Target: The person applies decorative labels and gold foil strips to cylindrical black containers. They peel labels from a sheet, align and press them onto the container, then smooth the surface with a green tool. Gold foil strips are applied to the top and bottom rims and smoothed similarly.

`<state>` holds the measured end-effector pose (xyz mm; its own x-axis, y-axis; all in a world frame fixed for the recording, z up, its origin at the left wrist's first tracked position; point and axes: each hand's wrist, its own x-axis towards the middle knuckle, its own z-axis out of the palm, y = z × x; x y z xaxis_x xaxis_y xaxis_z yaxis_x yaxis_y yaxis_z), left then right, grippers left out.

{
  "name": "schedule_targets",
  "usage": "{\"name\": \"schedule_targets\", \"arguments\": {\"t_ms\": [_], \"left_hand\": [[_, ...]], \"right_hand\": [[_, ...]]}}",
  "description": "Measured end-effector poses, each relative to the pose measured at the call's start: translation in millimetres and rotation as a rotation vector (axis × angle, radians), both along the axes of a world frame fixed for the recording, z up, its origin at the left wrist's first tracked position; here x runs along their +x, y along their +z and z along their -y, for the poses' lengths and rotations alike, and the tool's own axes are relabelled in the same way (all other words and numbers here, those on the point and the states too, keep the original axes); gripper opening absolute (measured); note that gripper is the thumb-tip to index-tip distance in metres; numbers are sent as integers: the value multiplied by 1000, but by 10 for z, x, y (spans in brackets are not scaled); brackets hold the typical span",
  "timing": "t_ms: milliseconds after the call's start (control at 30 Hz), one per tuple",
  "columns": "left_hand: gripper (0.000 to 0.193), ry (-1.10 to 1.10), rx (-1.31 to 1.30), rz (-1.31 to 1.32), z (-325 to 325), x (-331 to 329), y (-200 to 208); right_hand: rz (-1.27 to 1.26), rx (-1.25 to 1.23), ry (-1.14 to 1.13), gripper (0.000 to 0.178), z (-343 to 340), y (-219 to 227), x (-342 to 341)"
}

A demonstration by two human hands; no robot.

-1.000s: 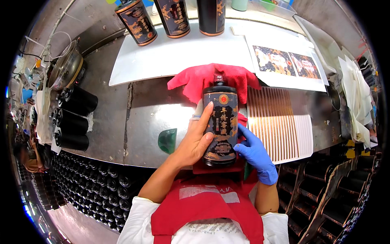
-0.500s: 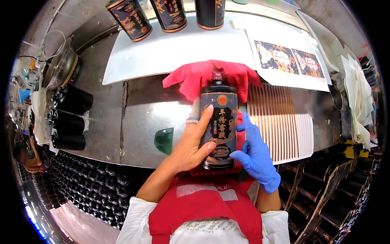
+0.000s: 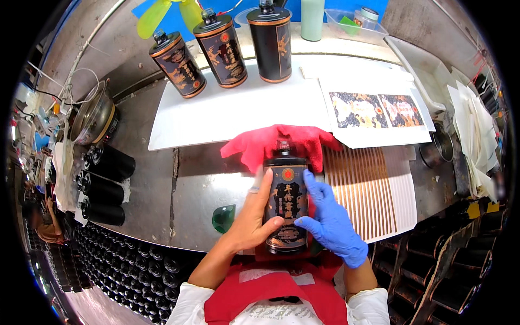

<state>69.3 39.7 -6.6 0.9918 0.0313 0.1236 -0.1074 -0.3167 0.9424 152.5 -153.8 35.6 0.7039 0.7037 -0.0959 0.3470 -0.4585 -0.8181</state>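
Observation:
A black decorated bottle [image 3: 287, 201], patterned in copper and grey with a small red emblem, lies with its neck pointing away from me. My bare left hand [image 3: 253, 219] grips its left side, thumb across the lower front. On the other side my right hand [image 3: 331, 225], in a blue glove, presses its thumb and index finger against the front face. The remaining fingers of both hands are partly hidden beside and behind the bottle. Under the neck is a crumpled red cloth [image 3: 246, 147]. A dark green, curved piece [image 3: 223, 218] rests on the metal bench left of my left hand.
Three decorated bottles [image 3: 221, 57] stand on a white board [image 3: 233, 111] at the back. To the right are a sheet of copper strips [image 3: 363, 195] and printed sheets [image 3: 374, 114]. Several plain black bottles [image 3: 105, 187] lie at left; racks of bottles [image 3: 124, 260] flank me below.
The view has shifted upward, bringing the back shelf into sight. My gloved right hand has closed in, its index finger now on the bottle's front. My left hand keeps its grip.

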Motion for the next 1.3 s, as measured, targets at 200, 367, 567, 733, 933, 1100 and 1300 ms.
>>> {"name": "schedule_targets", "arguments": {"t_ms": [200, 367, 567, 733, 933, 1100, 1300], "left_hand": [[93, -47, -30, -44, -11, -3, -85], [98, 11, -159, -8, 25, 27, -23], [98, -64, -118, -42, -8, 61, -59], [95, 30, 10, 76, -20, 43, -21], [89, -43, 51, -26, -21, 14, 3], [87, -8, 91, 80, -36, 38, 4], [85, -39, 36, 14, -26, -16, -70]], "right_hand": [[-107, 165, 4, 89, 22, -260, -44], [-133, 43, -60, 89, -40, 63, 48], [-97, 151, -40, 94, -90, -264, 13], [-102, 101, -76, 92, -83, -46, 18], [59, -63, -23, 88, -134, -44, -46], [72, -31, 10, 85, -87, 10, -18], [7, 14, -7, 87, -58, -169, -112]]}}
